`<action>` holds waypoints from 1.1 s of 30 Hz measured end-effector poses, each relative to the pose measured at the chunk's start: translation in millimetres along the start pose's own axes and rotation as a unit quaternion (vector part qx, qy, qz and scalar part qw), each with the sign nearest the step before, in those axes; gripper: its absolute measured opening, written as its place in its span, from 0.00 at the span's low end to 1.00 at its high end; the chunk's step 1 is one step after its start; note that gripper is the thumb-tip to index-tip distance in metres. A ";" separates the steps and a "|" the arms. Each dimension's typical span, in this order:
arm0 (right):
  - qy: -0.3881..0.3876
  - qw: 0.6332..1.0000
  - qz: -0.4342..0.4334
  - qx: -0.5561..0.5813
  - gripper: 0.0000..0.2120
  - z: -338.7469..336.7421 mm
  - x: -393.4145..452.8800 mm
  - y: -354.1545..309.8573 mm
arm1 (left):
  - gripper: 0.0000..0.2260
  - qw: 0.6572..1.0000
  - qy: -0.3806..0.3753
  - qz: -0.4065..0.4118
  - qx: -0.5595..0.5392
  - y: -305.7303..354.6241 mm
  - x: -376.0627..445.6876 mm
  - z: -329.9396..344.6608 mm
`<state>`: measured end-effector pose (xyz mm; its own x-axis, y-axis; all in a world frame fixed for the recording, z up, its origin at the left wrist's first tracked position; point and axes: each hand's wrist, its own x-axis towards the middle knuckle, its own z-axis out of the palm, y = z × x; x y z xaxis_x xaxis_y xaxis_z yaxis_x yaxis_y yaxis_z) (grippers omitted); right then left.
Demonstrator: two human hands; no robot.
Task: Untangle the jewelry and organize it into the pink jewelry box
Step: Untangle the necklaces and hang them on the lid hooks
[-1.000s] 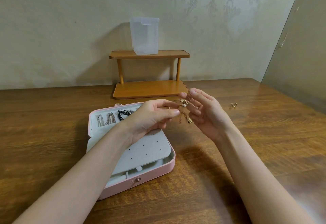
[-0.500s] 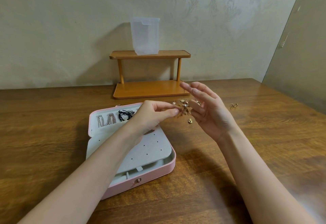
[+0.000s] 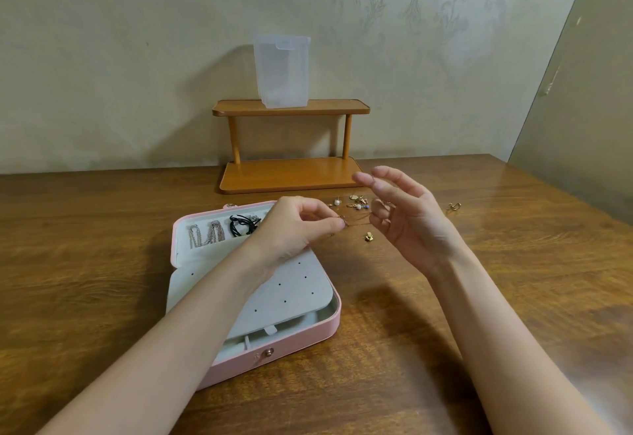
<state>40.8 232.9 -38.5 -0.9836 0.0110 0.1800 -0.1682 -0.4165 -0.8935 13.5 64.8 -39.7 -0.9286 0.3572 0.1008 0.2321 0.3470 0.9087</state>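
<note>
The pink jewelry box [image 3: 301, 340] lies open on the wooden table, its grey perforated insert facing up. Silver chains [image 3: 205, 234] and a black cord [image 3: 243, 224] lie in its back compartment. My left hand [image 3: 301, 225] pinches a thin gold chain [image 3: 356, 224] just right of the box. That chain runs across to my right hand [image 3: 407, 218], whose fingers are spread and loosely bent, with the chain draped over them. A small pile of gold and pearl pieces [image 3: 356, 202] lies on the table behind my hands. One gold charm [image 3: 369, 237] sits below the chain.
A wooden two-tier stand [image 3: 291, 176] is against the wall, with a translucent plastic container [image 3: 282, 71] on its top shelf. A lone gold earring [image 3: 455, 206] lies on the table to the right. The table's right edge meets a side wall.
The tangled clump has come out of my hands onto the table. My hands have drawn apart, stretching one thin chain between them, and my right fingers have spread wider.
</note>
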 end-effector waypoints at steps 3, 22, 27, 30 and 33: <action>0.019 0.999 0.013 -0.042 0.07 -2.7 -0.2 -0.7 | 0.03 0.994 0.023 0.036 0.101 -4.7 2.3 2.1; -0.021 0.981 0.052 -0.187 0.11 0.0 0.0 9.0 | 0.02 0.991 0.086 0.039 -0.092 -3.9 2.5 -2.9; -0.027 0.966 0.058 -0.252 0.10 6.4 -1.9 16.9 | 0.04 0.992 0.066 0.110 0.003 -5.0 3.1 -0.5; -0.020 0.976 0.058 -0.209 0.05 5.1 0.1 19.0 | 0.02 0.991 0.054 0.126 -0.014 -4.4 2.1 -0.6; -0.065 0.983 0.087 -0.145 0.08 4.5 0.6 21.2 | 0.03 0.990 0.033 0.138 -0.017 -2.5 1.2 -0.3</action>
<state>36.9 220.0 -55.5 -0.9856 -0.1622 0.0484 -0.0281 -0.1250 -0.9918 11.7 64.1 -41.8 -0.8478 0.3770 0.3730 0.4717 0.2144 0.8553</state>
